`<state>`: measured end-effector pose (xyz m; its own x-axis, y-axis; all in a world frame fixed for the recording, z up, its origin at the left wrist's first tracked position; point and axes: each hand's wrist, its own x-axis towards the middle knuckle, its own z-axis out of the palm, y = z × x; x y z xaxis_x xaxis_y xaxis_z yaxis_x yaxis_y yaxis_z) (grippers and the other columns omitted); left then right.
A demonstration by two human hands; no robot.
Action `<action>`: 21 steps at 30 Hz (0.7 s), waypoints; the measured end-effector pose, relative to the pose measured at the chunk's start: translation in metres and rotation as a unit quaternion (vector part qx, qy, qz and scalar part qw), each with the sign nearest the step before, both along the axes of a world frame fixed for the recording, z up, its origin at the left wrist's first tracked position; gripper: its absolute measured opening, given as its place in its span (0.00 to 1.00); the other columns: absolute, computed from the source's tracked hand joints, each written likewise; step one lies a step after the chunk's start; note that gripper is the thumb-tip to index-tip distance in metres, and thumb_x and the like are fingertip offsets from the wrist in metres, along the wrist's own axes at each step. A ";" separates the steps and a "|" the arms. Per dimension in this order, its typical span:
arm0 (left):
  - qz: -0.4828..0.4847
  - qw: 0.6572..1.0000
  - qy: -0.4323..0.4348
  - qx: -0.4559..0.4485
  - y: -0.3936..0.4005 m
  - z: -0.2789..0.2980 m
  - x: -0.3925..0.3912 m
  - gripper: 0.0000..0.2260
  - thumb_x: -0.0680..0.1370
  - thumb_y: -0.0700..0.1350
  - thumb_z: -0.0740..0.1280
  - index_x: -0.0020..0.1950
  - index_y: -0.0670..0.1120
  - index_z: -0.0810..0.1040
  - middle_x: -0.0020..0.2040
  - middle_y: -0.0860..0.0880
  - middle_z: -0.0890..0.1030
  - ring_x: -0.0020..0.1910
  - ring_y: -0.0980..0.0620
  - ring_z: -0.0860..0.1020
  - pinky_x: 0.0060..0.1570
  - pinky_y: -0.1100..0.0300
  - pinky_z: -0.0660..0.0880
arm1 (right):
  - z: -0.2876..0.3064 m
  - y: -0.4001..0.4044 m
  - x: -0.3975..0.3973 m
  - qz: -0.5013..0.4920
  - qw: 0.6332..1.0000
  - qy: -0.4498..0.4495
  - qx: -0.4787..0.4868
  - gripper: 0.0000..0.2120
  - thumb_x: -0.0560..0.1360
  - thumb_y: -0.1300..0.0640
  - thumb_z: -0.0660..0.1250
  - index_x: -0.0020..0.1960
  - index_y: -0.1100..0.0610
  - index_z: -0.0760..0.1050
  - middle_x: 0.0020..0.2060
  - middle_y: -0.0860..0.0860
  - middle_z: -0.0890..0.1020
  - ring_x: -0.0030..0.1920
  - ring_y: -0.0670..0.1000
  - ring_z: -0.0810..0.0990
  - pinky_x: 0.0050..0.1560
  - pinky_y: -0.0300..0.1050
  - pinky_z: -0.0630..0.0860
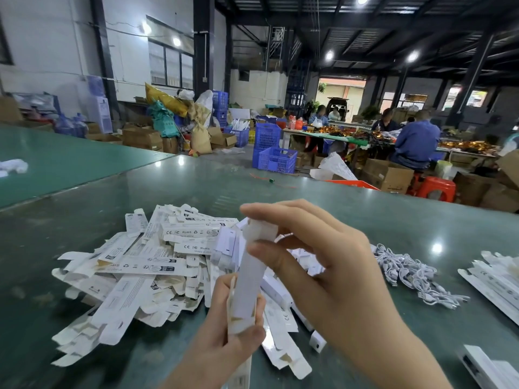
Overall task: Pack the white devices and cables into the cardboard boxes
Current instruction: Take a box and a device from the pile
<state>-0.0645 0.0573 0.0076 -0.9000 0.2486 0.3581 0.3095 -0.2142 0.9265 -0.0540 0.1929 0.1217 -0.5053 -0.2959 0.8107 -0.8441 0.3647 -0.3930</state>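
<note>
A long white device (248,279) stands nearly upright between my hands, its lower end inside a slim white cardboard box (238,324). My left hand (224,341) grips the box from below. My right hand (323,265) pinches the device's top end, index finger over the tip and thumb against its side. A heap of flat, unfolded white boxes (134,273) lies on the green table (337,203) to the left. A tangle of white cables (410,273) lies to the right. More white devices (280,293) lie behind my hands.
A stack of filled white boxes (494,279) sits at the right edge, and another white box (483,366) lies at the lower right. Far off, people sit at a work table (351,138) among blue crates (276,160) and brown cartons.
</note>
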 end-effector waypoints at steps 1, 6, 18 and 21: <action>0.004 1.000 0.003 0.004 0.000 -0.002 -0.001 0.30 0.62 0.53 0.70 0.59 0.44 0.65 0.37 0.55 0.75 0.37 0.55 0.72 0.43 0.66 0.71 | 0.001 0.002 0.000 -0.002 1.000 0.005 0.007 0.12 0.75 0.56 0.66 0.58 0.55 0.78 0.47 0.47 0.80 0.45 0.45 0.79 0.45 0.38 0.77; 0.006 1.000 0.010 -0.010 -0.003 -0.005 -0.006 0.29 0.64 0.55 0.71 0.60 0.50 0.64 0.40 0.51 0.75 0.39 0.48 0.71 0.45 0.59 0.69 | 0.002 0.007 -0.004 0.010 1.000 -0.023 -0.014 0.12 0.74 0.59 0.68 0.57 0.54 0.79 0.47 0.45 0.81 0.45 0.46 0.80 0.45 0.41 0.78; -0.005 0.999 0.034 -0.040 0.000 -0.009 -0.011 0.26 0.65 0.46 0.72 0.58 0.46 0.66 0.37 0.53 0.80 0.35 0.53 0.77 0.38 0.65 0.74 | -0.001 0.001 -0.001 0.013 0.999 0.042 0.012 0.13 0.74 0.61 0.67 0.58 0.57 0.79 0.50 0.48 0.81 0.48 0.42 0.79 0.49 0.36 0.76; 0.021 0.999 0.027 -0.021 0.000 -0.006 -0.012 0.35 0.57 0.57 0.81 0.55 0.49 0.67 0.39 0.59 0.82 0.35 0.61 0.79 0.36 0.71 0.74 | -0.001 -0.002 0.001 0.018 0.999 0.039 0.030 0.13 0.74 0.61 0.69 0.57 0.56 0.80 0.50 0.49 0.81 0.50 0.39 0.77 0.51 0.31 0.73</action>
<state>-0.0767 0.0573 0.0014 -0.8893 0.2271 0.3969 0.3678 -0.1603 0.9160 -0.0529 0.1905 0.1206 -0.4298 -0.3625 0.8270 -0.8842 0.3543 -0.3042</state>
